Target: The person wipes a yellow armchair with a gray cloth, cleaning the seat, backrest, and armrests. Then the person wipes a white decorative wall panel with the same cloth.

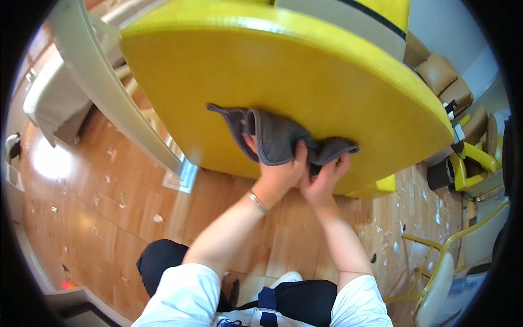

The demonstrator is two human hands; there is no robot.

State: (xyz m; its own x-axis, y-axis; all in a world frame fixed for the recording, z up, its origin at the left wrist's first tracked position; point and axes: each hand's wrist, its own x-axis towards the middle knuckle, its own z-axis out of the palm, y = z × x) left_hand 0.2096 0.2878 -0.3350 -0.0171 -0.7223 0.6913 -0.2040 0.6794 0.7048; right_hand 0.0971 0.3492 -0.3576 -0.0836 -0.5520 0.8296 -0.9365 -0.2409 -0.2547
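A grey cloth (280,137) with a stitched border is bunched between my two hands, against the broad yellow panel (327,90) of a piece of furniture. My left hand (280,169), with a bracelet at its wrist, grips the cloth; some of its fingers are hidden in the folds. Close beside it, my right hand (327,175) holds the cloth's right part, fingers curled at its lower edge. One corner of the cloth sticks out to the upper left.
At the left, a pale curved frame (110,94) stands near the panel. Scraps litter the wooden floor (110,216). A metal-framed chair (437,261) is at the lower right; brown cushions (437,73) and a dark bin (441,173) lie farther right.
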